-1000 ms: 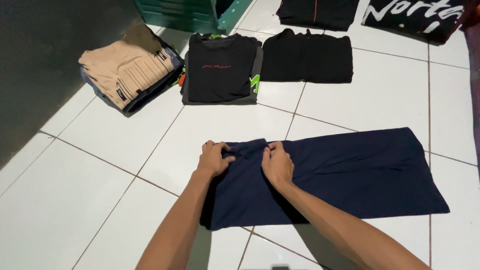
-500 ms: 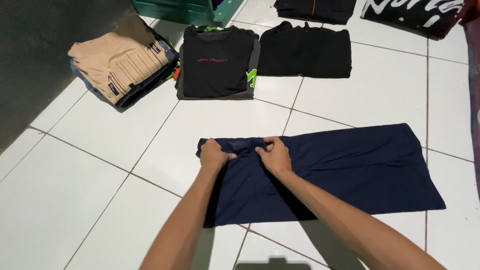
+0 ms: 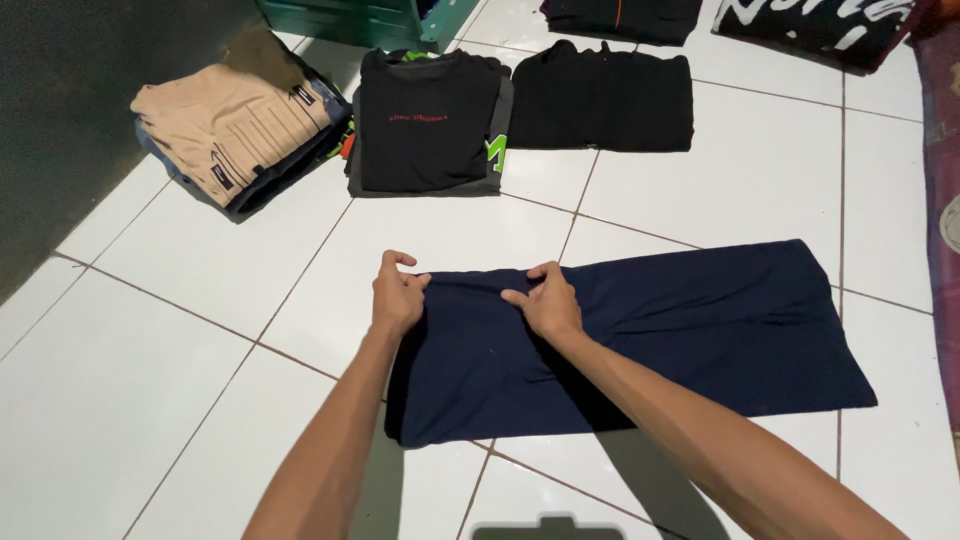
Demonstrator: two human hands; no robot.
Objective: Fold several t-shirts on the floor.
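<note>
Both hands, left hand (image 3: 398,296) and right hand (image 3: 547,300), pinch the far edge of the navy cloth (image 3: 680,335) lying on the floor (image 3: 200,400), seemingly lightly, so uneven pulling could skew the fold

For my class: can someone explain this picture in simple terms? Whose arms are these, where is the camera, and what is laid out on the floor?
The camera sits on a person's head and looks down, so the two bare arms are that person's own. The left hand and right hand both pinch the far edge of a navy blue cloth, which lies flat on the white tiled floor. Beyond it lie folded clothes: a beige stack, a black shirt with red print, and a plain black garment. A green crate stands at the top edge.
</note>
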